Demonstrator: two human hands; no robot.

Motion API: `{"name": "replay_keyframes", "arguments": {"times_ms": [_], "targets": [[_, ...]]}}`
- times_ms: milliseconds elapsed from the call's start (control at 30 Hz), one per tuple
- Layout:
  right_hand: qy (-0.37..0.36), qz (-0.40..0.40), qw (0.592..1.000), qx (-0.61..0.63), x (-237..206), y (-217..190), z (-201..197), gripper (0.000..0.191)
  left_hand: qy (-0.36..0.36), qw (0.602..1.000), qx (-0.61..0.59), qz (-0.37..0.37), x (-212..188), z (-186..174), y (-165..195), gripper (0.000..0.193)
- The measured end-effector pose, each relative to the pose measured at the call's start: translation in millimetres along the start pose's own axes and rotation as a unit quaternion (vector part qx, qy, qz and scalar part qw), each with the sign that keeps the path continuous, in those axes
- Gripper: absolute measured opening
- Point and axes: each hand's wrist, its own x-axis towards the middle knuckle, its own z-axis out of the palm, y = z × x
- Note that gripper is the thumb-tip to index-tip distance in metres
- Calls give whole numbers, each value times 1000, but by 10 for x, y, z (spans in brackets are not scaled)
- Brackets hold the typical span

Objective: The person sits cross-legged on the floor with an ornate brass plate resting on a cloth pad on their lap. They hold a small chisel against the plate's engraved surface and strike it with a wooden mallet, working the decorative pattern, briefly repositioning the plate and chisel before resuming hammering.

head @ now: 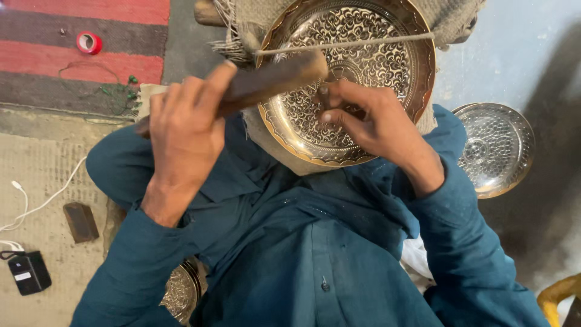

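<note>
We see a large brass plate (363, 66) with dense engraved scrollwork, propped on our lap against a coarse woven cloth (451, 18), with a taut string (345, 43) running across its upper face. Our teal sleeves and shirt (315, 242) fill the lower part of the view. To the right, on the grey floor, lies a second engraved metal plate (497, 148), well apart from the first. A third engraved piece (181, 292) peeks out beside our left elbow.

Our left hand (184, 136) is closed around a dark wooden mallet (272, 79), raised so its head hangs over the plate's left side. Our right hand (369, 121) rests on the plate's centre, fingers pinched around a small punch tool (324, 95) whose tip we cannot make out clearly.

On the mat at left lie a small dark block (80, 221), a black charger (28, 272) with a white cable, and a red tape roll (89, 42) on the striped rug.
</note>
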Motion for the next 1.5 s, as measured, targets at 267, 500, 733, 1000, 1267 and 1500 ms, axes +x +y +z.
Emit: {"name": "replay_keyframes", "arguments": {"times_ms": [267, 500, 733, 1000, 1267, 1500], "targets": [[10, 72, 989, 127, -28, -29, 20, 23, -22, 992, -122, -29, -38, -41, 1, 73], [2, 52, 998, 30, -20, 40, 144, 23, 4, 963, -263, -56, -190, 134, -114, 58], [-9, 101, 995, 7, 31, 50, 168, 19, 35, 950, -302, -74, -114, 97, -3, 62], [-4, 51, 998, 22, -1, 31, 136, 17, 4, 934, -322, -157, -47, 51, -30, 61], [4, 21, 1000, -1, -53, 29, 133, 18, 44, 975, -217, -22, -126, 2, 90, 67], [99, 34, 981, 164, -86, 35, 97, 10, -15, 985, -160, -69, -262, -48, -17, 70]]}}
